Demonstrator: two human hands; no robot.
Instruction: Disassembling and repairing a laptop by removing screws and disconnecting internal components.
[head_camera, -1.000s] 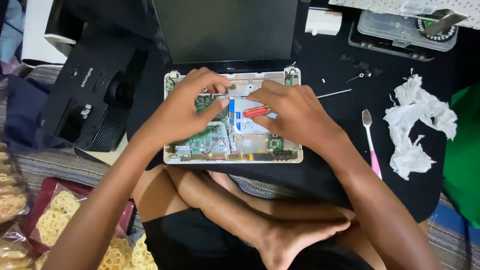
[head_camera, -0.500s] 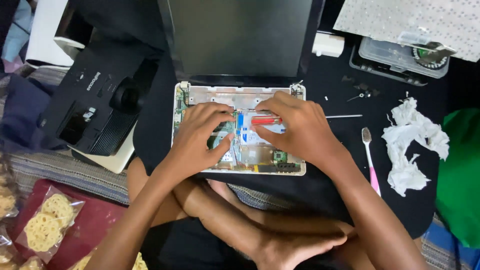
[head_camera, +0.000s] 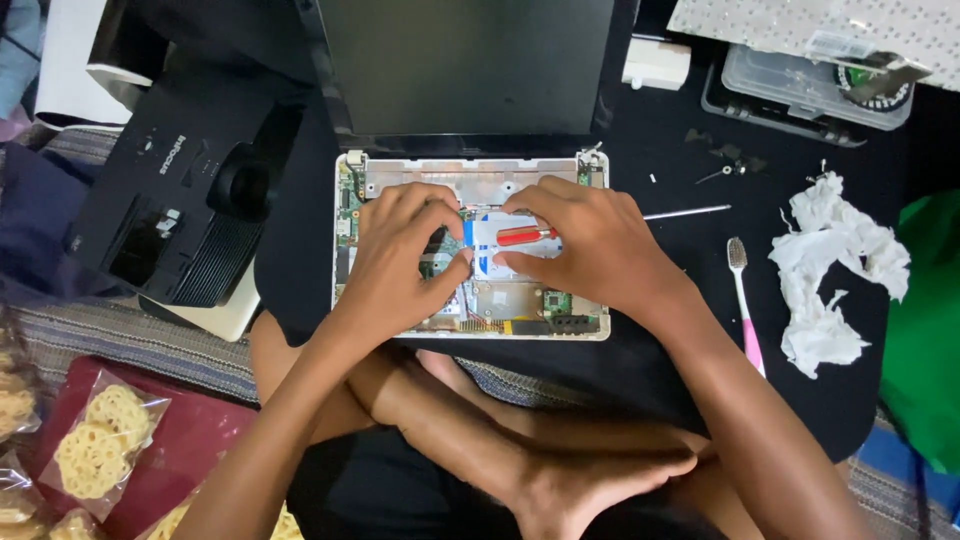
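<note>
An opened laptop (head_camera: 352, 270) lies on a black round table, its keyboard off and circuit boards showing, its dark screen (head_camera: 465, 65) upright behind. My right hand (head_camera: 585, 245) grips a red-handled screwdriver (head_camera: 525, 236) over the middle of the boards. My left hand (head_camera: 400, 255) rests on the boards beside it, fingertips pinched near the screwdriver's tip. What the fingertips pinch is hidden. My crossed legs lie below the table's edge.
A black projector (head_camera: 190, 200) sits left of the laptop. To the right lie a pink toothbrush (head_camera: 745, 300), crumpled white tissue (head_camera: 830, 270), a thin metal rod (head_camera: 685, 212), small screws and a clear parts box (head_camera: 800, 90). Snack bags (head_camera: 100, 445) lie lower left.
The view has shifted, so the laptop now sits more central and lower. Both hands have stayed on the boards, with the right still on the screwdriver.
</note>
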